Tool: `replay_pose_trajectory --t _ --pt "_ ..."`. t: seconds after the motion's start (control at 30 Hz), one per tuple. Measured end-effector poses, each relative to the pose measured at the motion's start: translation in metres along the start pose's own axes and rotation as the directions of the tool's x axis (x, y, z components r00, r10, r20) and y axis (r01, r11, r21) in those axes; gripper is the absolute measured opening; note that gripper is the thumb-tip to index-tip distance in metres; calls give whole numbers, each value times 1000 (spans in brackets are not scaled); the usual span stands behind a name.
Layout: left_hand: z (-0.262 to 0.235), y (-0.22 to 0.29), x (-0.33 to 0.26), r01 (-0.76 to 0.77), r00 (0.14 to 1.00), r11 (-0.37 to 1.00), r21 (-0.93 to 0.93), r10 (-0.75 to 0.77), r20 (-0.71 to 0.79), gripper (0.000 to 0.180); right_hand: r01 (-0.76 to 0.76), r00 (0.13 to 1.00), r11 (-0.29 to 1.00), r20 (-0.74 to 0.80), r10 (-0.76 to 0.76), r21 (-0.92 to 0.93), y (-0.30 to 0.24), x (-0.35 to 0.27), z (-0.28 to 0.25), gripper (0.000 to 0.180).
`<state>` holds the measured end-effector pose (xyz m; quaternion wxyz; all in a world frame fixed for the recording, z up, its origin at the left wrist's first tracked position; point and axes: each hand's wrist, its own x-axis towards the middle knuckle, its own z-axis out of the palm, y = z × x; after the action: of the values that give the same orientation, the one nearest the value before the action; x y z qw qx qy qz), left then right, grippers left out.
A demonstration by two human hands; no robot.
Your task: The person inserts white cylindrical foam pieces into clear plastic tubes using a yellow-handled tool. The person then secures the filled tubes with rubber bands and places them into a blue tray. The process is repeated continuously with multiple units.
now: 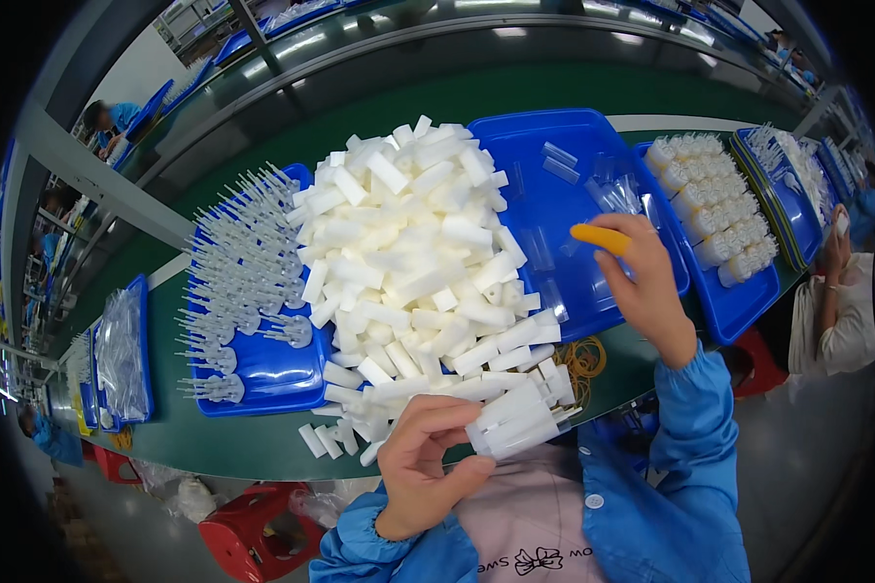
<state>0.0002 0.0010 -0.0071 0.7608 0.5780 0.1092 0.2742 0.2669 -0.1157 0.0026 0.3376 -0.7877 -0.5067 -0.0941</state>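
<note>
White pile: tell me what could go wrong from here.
The pile is heaped high and spreads toward the table's near edge, so loose pieces might slide off. The left hand holds the white bundle by one end, so it could slip. The clear tubes show faintly against the blue tray, so one may get overlooked.

Head-worn fisheye, facing down, table close

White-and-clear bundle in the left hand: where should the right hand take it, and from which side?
I'd grip the right half of the bundle by its far and near edges, coming from the right: the left hand pinches the left end, while the right end projects uncovered.
</note>
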Motion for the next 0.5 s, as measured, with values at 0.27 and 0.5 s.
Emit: replay_pose_trajectory --t 0.27,0.5 --pt "-1 5 -2 4 1000 1000 -18 -4 -11 41 153 982 903 163 -94 -401 26 10 24 23" --pt "0 1 1 -63 997 995 73 66 -34 42 -337 899 420 157 408 842 -41 -22 -17 39"
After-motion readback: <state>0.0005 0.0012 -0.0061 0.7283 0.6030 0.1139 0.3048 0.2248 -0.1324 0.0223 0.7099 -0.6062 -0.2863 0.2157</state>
